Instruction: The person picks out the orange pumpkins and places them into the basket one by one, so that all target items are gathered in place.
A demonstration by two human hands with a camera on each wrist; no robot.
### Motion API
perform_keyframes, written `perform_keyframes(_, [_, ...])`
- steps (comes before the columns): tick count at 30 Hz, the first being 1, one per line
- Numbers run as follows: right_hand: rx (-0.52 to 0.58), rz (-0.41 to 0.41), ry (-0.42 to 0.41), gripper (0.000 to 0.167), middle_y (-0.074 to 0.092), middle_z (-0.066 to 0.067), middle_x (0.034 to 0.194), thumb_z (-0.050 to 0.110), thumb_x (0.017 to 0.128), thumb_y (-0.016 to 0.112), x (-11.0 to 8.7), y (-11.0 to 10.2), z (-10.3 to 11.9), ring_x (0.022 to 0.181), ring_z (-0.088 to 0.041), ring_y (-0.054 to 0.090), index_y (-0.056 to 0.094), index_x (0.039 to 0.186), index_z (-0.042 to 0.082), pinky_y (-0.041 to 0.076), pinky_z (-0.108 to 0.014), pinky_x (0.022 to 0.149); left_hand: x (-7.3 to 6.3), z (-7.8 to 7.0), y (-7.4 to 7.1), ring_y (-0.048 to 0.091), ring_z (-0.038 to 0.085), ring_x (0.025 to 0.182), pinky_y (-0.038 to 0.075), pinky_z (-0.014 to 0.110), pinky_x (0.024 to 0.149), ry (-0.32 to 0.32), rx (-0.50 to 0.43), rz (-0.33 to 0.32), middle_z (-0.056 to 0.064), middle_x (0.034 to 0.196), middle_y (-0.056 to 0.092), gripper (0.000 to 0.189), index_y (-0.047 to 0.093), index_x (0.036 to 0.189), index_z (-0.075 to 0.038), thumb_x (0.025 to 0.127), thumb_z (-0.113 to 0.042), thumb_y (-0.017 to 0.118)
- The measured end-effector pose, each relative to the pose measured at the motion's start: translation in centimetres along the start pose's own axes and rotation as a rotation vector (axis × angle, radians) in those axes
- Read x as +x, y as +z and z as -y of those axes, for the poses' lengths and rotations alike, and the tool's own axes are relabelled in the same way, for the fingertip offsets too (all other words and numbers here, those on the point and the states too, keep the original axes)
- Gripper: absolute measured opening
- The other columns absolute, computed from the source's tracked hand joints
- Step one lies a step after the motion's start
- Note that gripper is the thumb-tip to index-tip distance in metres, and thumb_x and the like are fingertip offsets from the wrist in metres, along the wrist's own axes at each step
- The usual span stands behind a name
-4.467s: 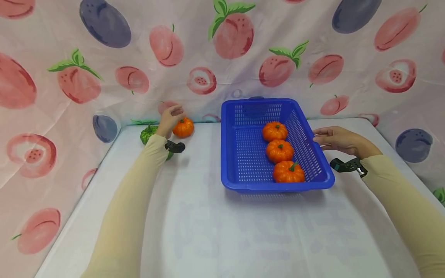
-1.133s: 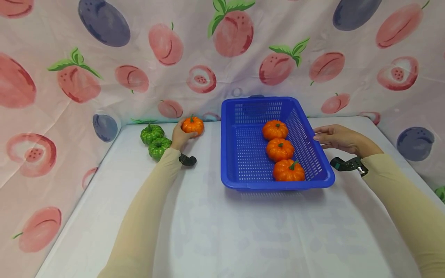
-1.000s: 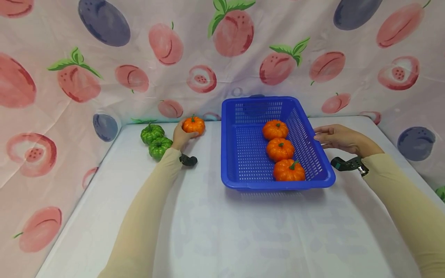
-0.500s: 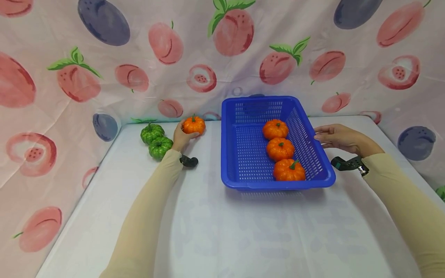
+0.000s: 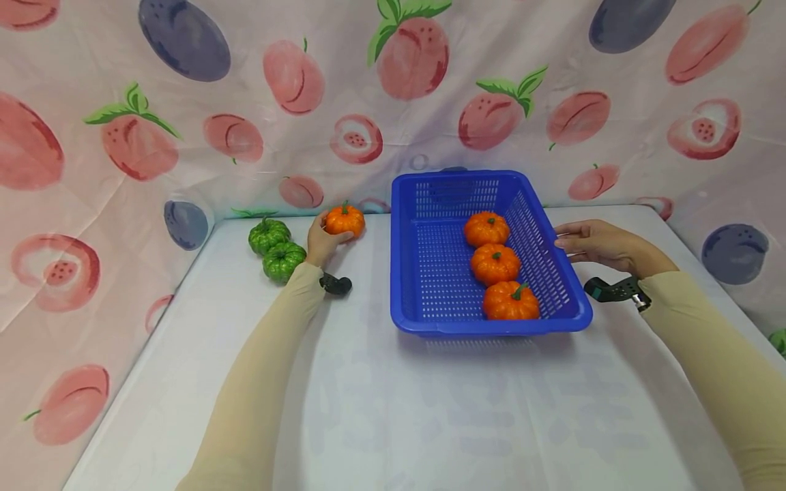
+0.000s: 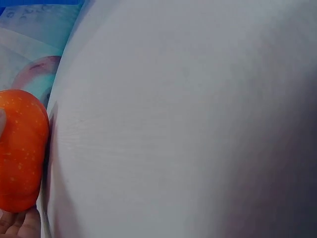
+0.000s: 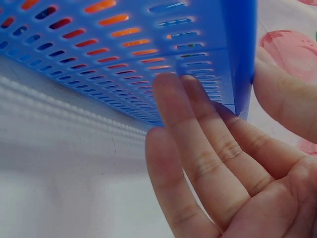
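Observation:
My left hand [image 5: 322, 243] holds a small orange pumpkin [image 5: 345, 221] at the table's back edge, thumb on the near side and fingers around the left. In the left wrist view that pumpkin [image 6: 20, 153] sits between fingertips at both ends; whether it touches the table I cannot tell. To the right stands a blue plastic basket [image 5: 402, 273] with three orange pumpkins [image 5: 495, 264] in a row along its right side. My right hand [image 5: 604, 247] rests against the basket's right side, its fingers nearly straight under the rim and the thumb touching the rim's edge [image 7: 242, 59].
Two green pumpkins [image 5: 283, 262] sit close together just left of my left hand. A white cloth covers the table [image 5: 393, 409]. Fruit-printed cloth [image 5: 276, 157] hangs behind and along the sides.
My left hand came down from above the orange pumpkin, took hold of it and shifted it slightly right, uncovering the green pumpkins. The right hand and basket have stayed put.

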State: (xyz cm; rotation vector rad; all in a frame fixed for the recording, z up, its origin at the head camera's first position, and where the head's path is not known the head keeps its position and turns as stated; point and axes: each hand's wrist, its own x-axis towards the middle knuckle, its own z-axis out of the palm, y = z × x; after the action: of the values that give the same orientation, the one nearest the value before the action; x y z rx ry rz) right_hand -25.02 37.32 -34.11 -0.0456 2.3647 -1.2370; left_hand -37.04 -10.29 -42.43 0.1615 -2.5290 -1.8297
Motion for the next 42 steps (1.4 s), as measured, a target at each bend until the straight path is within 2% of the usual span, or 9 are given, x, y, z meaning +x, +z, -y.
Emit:
perform_keyframes(8, [-0.004, 0.003, -0.004, 0.067, 0.066, 0.013, 0.109, 0.031, 0.096, 0.052, 0.0, 0.0, 0.0, 0.094, 0.000, 0.063, 0.025, 0.145, -0.007, 0.047, -0.045, 0.100, 0.0, -0.6, -0.1, 0.034, 0.027, 0.138, 0.028, 0.035, 0.116, 0.026, 0.028, 0.003, 0.017, 0.148, 0.038, 0.078, 0.031, 0.145, -0.004, 0.080, -0.011, 0.074])
perform_keyframes(17, [-0.004, 0.009, -0.009, 0.068, 0.067, 0.011, 0.109, 0.032, 0.096, 0.052, 0.1, -0.1, 0.1, 0.094, -0.001, 0.063, 0.024, 0.144, -0.008, 0.048, -0.045, 0.099, 0.6, -1.3, -0.8, 0.041, 0.025, 0.134, 0.033, 0.034, 0.114, 0.104, 0.039, 0.033, 0.015, 0.145, 0.043, 0.076, 0.036, 0.143, -0.002, 0.079, -0.013, 0.075])
perform_keyframes(23, [-0.008, -0.004, -0.001, 0.069, 0.067, 0.009, 0.109, 0.032, 0.096, 0.053, 0.1, -0.1, 0.1, 0.094, -0.002, 0.063, 0.025, 0.144, -0.008, 0.047, -0.047, 0.100, 0.7, -2.3, -1.7, 0.039, 0.023, 0.136, 0.033, 0.033, 0.114, 0.152, 0.006, 0.099, 0.012, 0.148, 0.040, 0.078, 0.034, 0.145, -0.004, 0.080, -0.016, 0.075])
perform_keyframes(32, [-0.012, -0.018, 0.008, 0.070, 0.066, -0.001, 0.117, 0.033, 0.095, 0.054, 0.2, 0.0, 0.0, 0.096, -0.004, 0.063, 0.025, 0.145, -0.007, 0.045, -0.048, 0.101, -0.4, -4.7, -2.8, 0.036, 0.022, 0.139, 0.035, 0.035, 0.113, 0.155, -0.135, 0.220, 0.011, 0.150, 0.036, 0.078, 0.032, 0.146, -0.005, 0.080, -0.005, 0.073])
perform_keyframes(42, [0.000, -0.026, 0.012, 0.070, 0.066, -0.001, 0.117, 0.033, 0.095, 0.055, 0.3, 0.0, -0.2, 0.096, -0.003, 0.063, 0.025, 0.145, -0.006, 0.043, -0.051, 0.102, -1.2, -6.6, -4.2, 0.037, 0.023, 0.138, 0.036, 0.036, 0.112, 0.146, -0.080, 0.331, 0.010, 0.151, 0.035, 0.079, 0.030, 0.147, -0.007, 0.081, -0.005, 0.072])
